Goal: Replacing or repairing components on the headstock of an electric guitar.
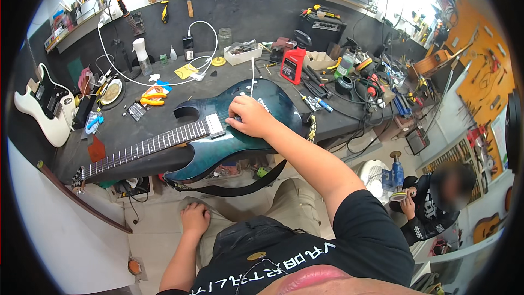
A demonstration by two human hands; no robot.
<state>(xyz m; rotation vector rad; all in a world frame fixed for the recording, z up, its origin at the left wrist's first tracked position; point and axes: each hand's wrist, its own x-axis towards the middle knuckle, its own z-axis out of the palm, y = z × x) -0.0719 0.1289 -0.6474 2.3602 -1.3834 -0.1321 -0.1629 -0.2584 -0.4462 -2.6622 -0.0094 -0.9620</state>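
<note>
A dark teal electric guitar (221, 150) lies across the bench edge, neck pointing left, its black strap hanging below. My right hand (254, 116) rests on its body beside the silver pickup (214, 125). Those fingers are curled together; anything between them is hidden. Just beyond that hand, a thin pale rod or cable (252, 79) runs over the body; I cannot tell which. The fretboard (147, 147) extends toward the lower left. Fingers stretched out, my left hand (195, 219) lies on my left thigh, apart from the guitar.
Orange-handled pliers (152, 100), a white parts tray (243, 54) and a red bottle (293, 66) stand or lie on the bench (164, 94). Tangled cables (364, 100) crowd its right side. A white guitar (48, 110) leans left. Lower right, a person (434, 207) sits holding a disc.
</note>
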